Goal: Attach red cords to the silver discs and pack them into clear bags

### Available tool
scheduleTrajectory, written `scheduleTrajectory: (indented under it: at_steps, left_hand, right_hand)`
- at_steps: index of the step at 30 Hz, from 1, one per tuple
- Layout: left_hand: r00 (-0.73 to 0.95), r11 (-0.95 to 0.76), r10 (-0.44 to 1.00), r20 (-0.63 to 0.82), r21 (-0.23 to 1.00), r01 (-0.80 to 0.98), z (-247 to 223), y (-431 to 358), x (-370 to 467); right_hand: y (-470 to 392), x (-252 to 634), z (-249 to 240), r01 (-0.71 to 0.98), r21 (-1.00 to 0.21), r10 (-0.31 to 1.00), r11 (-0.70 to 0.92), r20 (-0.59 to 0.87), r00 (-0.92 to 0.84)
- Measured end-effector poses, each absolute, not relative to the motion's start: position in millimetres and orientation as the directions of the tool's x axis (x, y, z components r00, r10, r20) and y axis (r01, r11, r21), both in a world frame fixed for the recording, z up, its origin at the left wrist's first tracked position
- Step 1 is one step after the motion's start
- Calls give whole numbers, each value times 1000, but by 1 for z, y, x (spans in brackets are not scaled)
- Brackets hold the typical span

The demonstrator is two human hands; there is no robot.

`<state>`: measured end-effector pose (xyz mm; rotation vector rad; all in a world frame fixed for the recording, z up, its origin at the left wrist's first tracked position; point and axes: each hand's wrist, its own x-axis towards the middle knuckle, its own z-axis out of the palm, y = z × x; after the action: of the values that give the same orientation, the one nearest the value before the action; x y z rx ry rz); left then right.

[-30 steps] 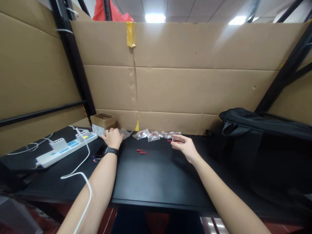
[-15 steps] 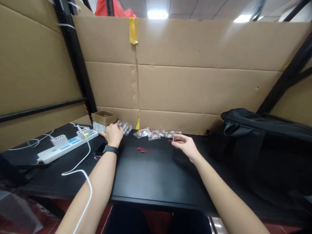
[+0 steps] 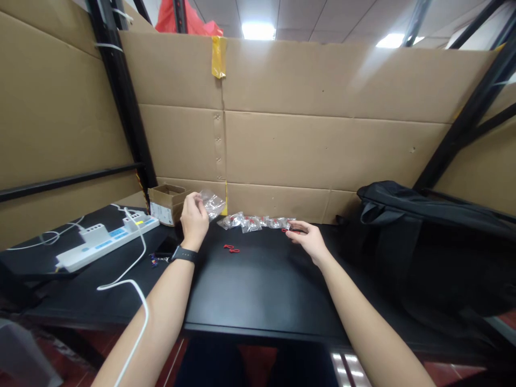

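My left hand (image 3: 194,217) is closed on a clear plastic bag (image 3: 212,205), lifted above the black table beside a small cardboard box. My right hand (image 3: 308,241) pinches a small red loop (image 3: 285,230) at its fingertips, by the right end of a row of clear bags. Those packed bags (image 3: 252,223) lie along the back of the table and show coiled white or silvery contents with bits of red. Two more small red loops (image 3: 231,249) lie on the table between my hands. What exactly the loops are is too small to tell.
The open cardboard box (image 3: 161,212) stands at the back left. A white power strip (image 3: 107,244) with plugs and a loose white cable (image 3: 137,285) lies left, near a dark phone-like object (image 3: 165,247). A large black bag (image 3: 423,258) fills the right side; cardboard walls enclose the back.
My left hand has risen from beside the cardboard box, lifting a clear plastic bag. My right hand stays near the packed bags with the red loop. The view has shifted slightly.
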<state>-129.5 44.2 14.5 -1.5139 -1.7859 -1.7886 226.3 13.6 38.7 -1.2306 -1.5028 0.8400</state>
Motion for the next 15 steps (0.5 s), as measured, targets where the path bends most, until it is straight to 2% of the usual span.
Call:
scheduleTrajectory:
  at_steps: [3, 7, 11, 15]
  left_hand:
    - [-474, -222, 491, 731, 631, 743, 13, 43, -130]
    - [-540, -251, 506, 673, 714, 654, 4, 49, -141]
    - [-506, -279, 651, 566, 798, 534, -9, 61, -147]
    - [-333, -247, 824, 459, 819, 518, -24, 69, -140]
  right_hand:
    - [15, 228, 38, 288, -926, 967, 244, 254, -3]
    - [15, 228, 38, 290, -924, 965, 248, 262, 12]
    - [15, 226, 37, 287, -923, 964, 256, 266, -5]
    - [15, 224, 36, 260, -929, 964, 261, 266, -19]
